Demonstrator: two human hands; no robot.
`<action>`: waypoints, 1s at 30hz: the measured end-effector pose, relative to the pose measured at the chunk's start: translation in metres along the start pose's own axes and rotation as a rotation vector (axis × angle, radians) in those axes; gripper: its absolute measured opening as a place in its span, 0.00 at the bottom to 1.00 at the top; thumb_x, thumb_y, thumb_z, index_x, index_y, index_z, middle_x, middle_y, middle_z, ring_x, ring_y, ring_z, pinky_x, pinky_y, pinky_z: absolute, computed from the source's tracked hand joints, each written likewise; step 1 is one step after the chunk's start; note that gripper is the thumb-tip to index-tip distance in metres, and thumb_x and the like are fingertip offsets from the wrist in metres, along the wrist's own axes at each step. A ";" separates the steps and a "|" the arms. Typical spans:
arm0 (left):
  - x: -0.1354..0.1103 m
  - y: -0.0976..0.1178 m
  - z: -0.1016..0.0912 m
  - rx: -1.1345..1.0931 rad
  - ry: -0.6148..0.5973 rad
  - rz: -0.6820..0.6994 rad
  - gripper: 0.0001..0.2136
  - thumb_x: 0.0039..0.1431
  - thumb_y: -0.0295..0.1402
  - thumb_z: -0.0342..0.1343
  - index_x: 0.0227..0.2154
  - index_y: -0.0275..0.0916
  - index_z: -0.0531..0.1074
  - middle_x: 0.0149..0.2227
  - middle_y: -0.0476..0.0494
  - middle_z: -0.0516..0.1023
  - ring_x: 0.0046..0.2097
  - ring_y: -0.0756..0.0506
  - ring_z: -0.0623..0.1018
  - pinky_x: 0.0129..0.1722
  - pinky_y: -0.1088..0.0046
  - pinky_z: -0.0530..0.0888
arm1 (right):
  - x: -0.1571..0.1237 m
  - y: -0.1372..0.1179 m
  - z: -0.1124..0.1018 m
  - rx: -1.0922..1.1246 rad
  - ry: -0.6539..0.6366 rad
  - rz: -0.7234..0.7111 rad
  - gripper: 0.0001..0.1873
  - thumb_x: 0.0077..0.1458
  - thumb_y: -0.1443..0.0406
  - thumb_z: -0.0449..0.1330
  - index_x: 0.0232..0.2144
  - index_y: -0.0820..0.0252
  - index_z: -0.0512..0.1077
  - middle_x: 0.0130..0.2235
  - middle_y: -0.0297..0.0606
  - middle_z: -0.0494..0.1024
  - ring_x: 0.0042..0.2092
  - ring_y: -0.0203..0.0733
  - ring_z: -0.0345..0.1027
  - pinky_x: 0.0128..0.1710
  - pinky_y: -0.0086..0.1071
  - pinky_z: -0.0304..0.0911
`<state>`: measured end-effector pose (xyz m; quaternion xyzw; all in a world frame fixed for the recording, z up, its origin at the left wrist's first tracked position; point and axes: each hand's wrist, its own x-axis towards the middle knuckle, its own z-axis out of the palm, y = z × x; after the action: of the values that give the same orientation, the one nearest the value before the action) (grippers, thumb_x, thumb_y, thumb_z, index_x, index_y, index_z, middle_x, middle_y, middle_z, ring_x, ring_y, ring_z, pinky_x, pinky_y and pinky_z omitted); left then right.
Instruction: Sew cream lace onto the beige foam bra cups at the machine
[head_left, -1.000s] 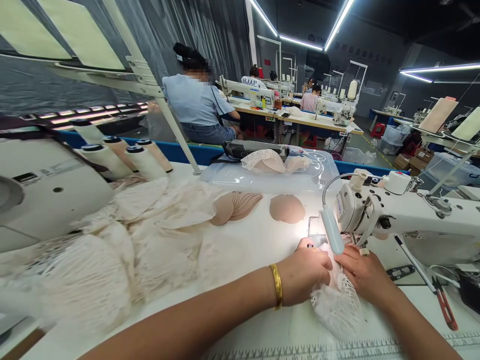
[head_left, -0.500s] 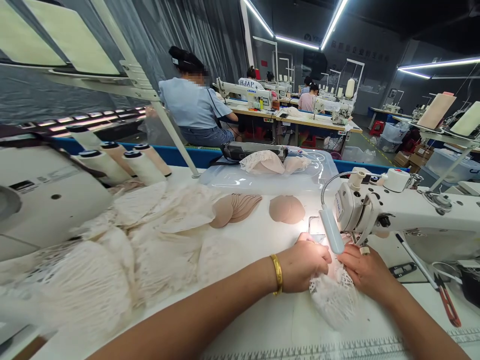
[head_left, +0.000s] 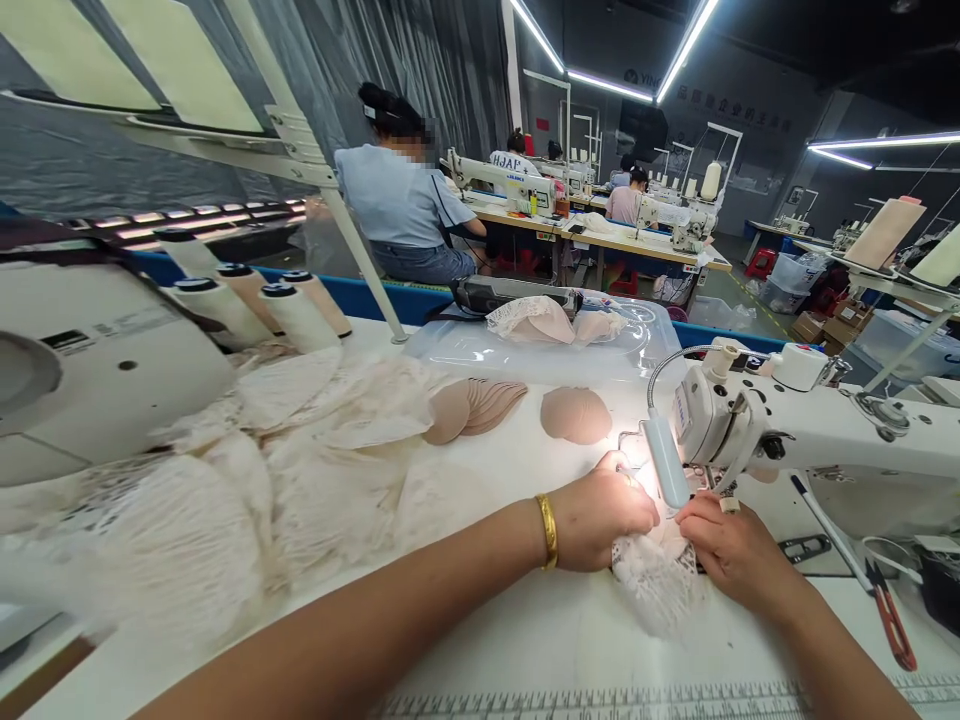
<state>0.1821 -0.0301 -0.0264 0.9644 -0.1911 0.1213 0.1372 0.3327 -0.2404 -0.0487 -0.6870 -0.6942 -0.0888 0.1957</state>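
Note:
White lace fabric with a pale pink part lies at the needle area of a white sewing machine. My left hand, below a gold bracelet, grips the fabric from its left side, fingers curled. On the other side my right hand pinches the fabric's edge close to the presser foot, which the lamp partly hides. Behind my hands sit a small pile of beige bra cups and a fanned stack of beige cups.
A heap of cream lace pieces covers the left of the table. Red-handled snips lie at the right, and a ruler strip runs along the front. Behind stands a clear plastic lid holding lace cups. A co-worker sits beyond.
Both hands stay on the lace fabric at the machine. The lower lace end has shifted slightly up and left, and the view has tilted a little.

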 end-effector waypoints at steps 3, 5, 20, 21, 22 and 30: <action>0.002 -0.004 -0.001 0.004 -0.026 0.015 0.08 0.41 0.22 0.56 0.25 0.40 0.71 0.29 0.45 0.78 0.35 0.42 0.73 0.47 0.59 0.62 | -0.002 0.004 0.002 0.017 -0.052 0.028 0.16 0.58 0.76 0.49 0.36 0.53 0.72 0.39 0.36 0.79 0.38 0.44 0.70 0.40 0.33 0.65; 0.004 -0.006 -0.002 0.031 -0.049 0.000 0.08 0.40 0.21 0.56 0.24 0.39 0.70 0.29 0.45 0.78 0.35 0.42 0.73 0.47 0.59 0.61 | -0.003 0.007 0.003 -0.004 -0.019 0.063 0.17 0.58 0.75 0.49 0.40 0.53 0.73 0.41 0.38 0.79 0.39 0.44 0.71 0.38 0.33 0.66; 0.006 -0.015 0.004 0.090 -0.058 -0.061 0.13 0.39 0.19 0.56 0.30 0.39 0.70 0.34 0.51 0.80 0.37 0.44 0.74 0.48 0.59 0.60 | 0.004 0.005 -0.004 -0.032 0.237 0.071 0.15 0.65 0.71 0.49 0.47 0.56 0.73 0.41 0.42 0.81 0.44 0.49 0.75 0.40 0.39 0.74; 0.006 -0.014 0.004 0.090 -0.060 -0.064 0.14 0.40 0.19 0.56 0.31 0.40 0.71 0.34 0.51 0.80 0.37 0.43 0.75 0.48 0.58 0.60 | 0.004 0.005 -0.004 -0.031 0.249 0.059 0.15 0.65 0.71 0.49 0.47 0.56 0.73 0.40 0.41 0.81 0.43 0.48 0.76 0.39 0.39 0.74; 0.006 -0.014 0.004 0.090 -0.065 -0.066 0.14 0.40 0.19 0.57 0.32 0.40 0.71 0.35 0.51 0.80 0.38 0.43 0.75 0.48 0.58 0.60 | 0.003 0.005 -0.004 -0.028 0.256 0.054 0.14 0.65 0.71 0.50 0.46 0.56 0.72 0.40 0.41 0.81 0.42 0.48 0.76 0.38 0.38 0.73; 0.001 -0.009 -0.009 0.066 -0.118 -0.082 0.16 0.42 0.19 0.57 0.36 0.41 0.73 0.40 0.49 0.81 0.42 0.42 0.77 0.45 0.60 0.61 | 0.002 -0.002 -0.010 0.034 0.250 -0.018 0.15 0.65 0.73 0.50 0.49 0.55 0.69 0.40 0.39 0.80 0.40 0.46 0.74 0.39 0.38 0.70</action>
<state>0.1850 -0.0199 -0.0192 0.9808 -0.1550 0.0649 0.0989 0.3325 -0.2427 -0.0391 -0.6609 -0.6719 -0.1636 0.2916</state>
